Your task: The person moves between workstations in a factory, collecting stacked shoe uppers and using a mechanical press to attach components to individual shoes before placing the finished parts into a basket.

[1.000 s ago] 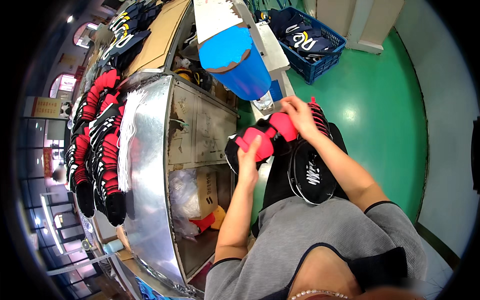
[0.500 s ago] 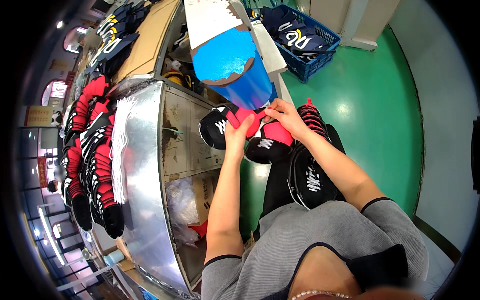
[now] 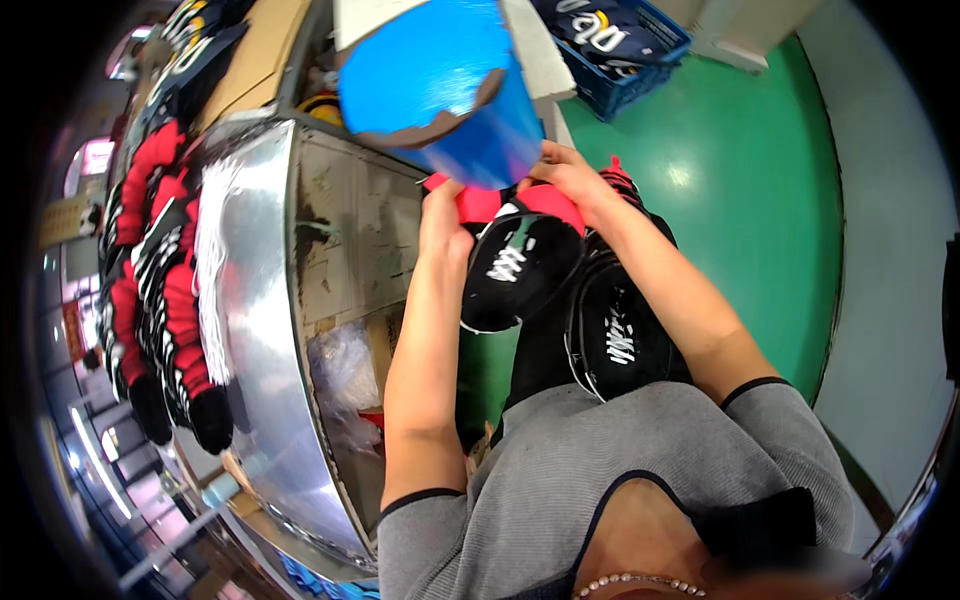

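Observation:
A black and red shoe upper (image 3: 520, 262) with white lacing marks hangs toe-down just below the blue-topped block (image 3: 425, 75). My left hand (image 3: 443, 215) is closed on red material at its left, fingers partly hidden behind. At the upper's right, my right hand (image 3: 568, 180) grips the red edge close to the block's side, its fingertips partly covered. The block hides the upper's far end and any second piece behind it. On my lap lies a stack of similar black uppers (image 3: 622, 335), with red tabs at its far end.
Left stands a metal-topped table (image 3: 270, 330) bearing rows of red and black uppers (image 3: 178, 300) and a bundle of white laces (image 3: 213, 270). A blue crate (image 3: 615, 95) of dark pieces sits on the green floor at the far right. Plastic bags (image 3: 343, 370) fill the open shelf.
Both hands have moved closer to the blue block with the uppers. The left black toe that showed earlier is out of sight. The whole view has shifted slightly.

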`<state>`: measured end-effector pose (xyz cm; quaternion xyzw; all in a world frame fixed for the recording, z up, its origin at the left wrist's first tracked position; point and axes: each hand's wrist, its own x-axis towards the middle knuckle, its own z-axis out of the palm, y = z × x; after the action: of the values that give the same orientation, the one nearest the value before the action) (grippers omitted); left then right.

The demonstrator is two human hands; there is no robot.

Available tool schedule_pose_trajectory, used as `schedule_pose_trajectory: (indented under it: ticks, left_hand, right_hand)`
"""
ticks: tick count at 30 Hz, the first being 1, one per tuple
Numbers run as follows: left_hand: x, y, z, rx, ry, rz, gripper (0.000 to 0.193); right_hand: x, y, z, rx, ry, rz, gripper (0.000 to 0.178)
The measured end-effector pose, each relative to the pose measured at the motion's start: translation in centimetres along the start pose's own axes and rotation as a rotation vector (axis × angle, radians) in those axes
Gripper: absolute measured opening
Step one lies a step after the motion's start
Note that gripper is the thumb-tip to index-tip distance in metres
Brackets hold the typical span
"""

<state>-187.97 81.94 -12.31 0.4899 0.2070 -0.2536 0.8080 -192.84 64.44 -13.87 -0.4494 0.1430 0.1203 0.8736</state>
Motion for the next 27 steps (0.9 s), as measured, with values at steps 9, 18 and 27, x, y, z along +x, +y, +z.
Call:
schedule_pose_trajectory:
  ticks: [9, 18, 27]
  left_hand:
    - [-10.8, 6.2, -2.1, -0.038, 0.227, 0.583, 0.022]
    - [-3.0, 22.1, -23.9, 0.6, 0.973, 0.985, 0.058]
    - [-6.3, 13.9, -17.2, 0.689, 0.639, 1.026, 0.042]
  right_hand:
    - [-6.0, -1.0, -2.0, 0.024, -0.13, -0.015, 0.01]
    - [-7.4, 4.7, 5.0, -0.489, -0.262, -0.262, 0.028]
    - [-7.6, 4.8, 2.8, -0.099, 0.171, -0.296, 0.025]
